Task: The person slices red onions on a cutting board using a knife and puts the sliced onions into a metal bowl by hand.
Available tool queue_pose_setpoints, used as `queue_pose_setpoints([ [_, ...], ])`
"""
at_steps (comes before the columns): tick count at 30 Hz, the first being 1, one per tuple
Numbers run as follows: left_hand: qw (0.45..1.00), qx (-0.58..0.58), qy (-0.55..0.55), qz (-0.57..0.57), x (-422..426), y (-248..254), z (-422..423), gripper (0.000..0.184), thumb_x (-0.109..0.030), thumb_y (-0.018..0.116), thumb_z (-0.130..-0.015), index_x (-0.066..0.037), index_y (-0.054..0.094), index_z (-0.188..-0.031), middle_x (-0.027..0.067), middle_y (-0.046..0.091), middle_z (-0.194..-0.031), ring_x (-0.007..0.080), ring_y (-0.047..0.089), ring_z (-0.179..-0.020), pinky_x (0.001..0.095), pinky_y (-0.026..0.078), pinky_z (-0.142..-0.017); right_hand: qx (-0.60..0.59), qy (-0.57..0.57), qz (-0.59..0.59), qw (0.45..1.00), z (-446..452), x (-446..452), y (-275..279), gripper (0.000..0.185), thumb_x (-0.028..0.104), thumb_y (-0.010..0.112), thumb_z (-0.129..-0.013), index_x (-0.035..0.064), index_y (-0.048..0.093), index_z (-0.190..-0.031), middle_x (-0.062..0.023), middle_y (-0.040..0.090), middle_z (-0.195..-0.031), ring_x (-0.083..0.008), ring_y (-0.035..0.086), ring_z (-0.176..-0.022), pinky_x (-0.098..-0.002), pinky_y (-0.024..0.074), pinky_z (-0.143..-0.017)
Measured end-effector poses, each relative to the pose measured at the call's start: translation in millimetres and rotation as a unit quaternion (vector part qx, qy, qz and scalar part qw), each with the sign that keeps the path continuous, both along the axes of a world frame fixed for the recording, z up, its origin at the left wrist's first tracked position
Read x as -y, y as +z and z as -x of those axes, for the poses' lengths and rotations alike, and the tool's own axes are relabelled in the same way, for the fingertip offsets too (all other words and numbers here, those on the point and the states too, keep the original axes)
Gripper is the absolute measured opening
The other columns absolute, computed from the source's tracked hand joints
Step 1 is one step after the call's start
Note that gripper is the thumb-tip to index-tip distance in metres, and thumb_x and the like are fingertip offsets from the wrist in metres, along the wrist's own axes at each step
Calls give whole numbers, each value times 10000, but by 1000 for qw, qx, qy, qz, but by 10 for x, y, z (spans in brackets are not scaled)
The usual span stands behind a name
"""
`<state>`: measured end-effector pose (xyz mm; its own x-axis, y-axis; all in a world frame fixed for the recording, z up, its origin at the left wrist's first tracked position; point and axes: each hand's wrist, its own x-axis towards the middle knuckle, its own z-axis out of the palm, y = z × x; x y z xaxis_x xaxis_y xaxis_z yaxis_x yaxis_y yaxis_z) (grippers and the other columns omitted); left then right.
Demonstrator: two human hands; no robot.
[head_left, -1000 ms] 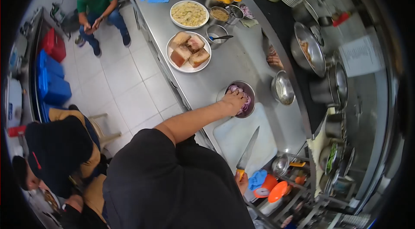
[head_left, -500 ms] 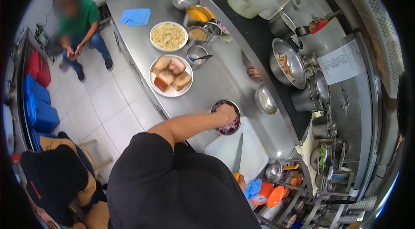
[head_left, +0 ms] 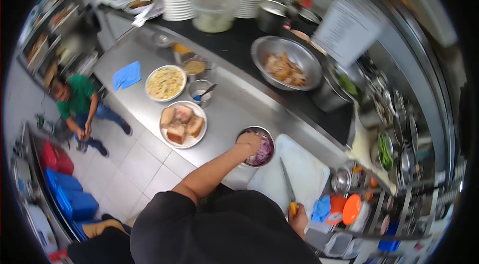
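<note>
My left hand [head_left: 250,143] reaches into a round metal bowl [head_left: 271,157] of sliced purple onion [head_left: 262,151]; its fingers are too indistinct among the slices to read. In my right hand [head_left: 298,217] is the yellow handle of a long knife [head_left: 288,181]. The blade lies over a white cutting board [head_left: 307,169], pointing up and left. That board is just right of the onion bowl. Left of the bowl stands a white plate of browned meat or bread-like blocks [head_left: 182,124].
Beyond the plate are a yellowish chopped dish [head_left: 165,83], a cup with a spoon [head_left: 200,92] and a blue cloth [head_left: 127,75]. A shelf edge holds a large metal bowl [head_left: 287,63]. A seated person in green [head_left: 81,95] is at left; an orange scale [head_left: 336,209] stands at right.
The view has turned and shifted, showing more of the shelf. My left hand has stayed in the onion bowl, its fingers now less visible. My right hand still holds the knife.
</note>
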<state>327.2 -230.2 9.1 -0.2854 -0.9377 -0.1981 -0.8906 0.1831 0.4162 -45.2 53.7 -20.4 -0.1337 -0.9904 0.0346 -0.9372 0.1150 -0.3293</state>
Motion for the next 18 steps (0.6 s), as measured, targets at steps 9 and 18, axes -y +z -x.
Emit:
queue_pose_setpoints([
  [9,999,22,44,18,-158,277,-35,329,-343,663,-995,-78,784,-1150,219,779,-1157,383,753,-1095,498,592,-967,39,64,-17,997,342,195,146,442,258,811,-894,71,656,-1264,-155,692,-1132,-397,682,-1066,-496,577,-889],
  [18,979,121,162,-2,-313,424,182,556,-552,758,-923,-108,768,-1259,220,777,-1184,363,741,-1146,473,581,-996,108,110,-82,985,678,367,176,492,324,829,-878,94,662,-1279,-151,677,-1214,-387,663,-1165,-483,554,-984],
])
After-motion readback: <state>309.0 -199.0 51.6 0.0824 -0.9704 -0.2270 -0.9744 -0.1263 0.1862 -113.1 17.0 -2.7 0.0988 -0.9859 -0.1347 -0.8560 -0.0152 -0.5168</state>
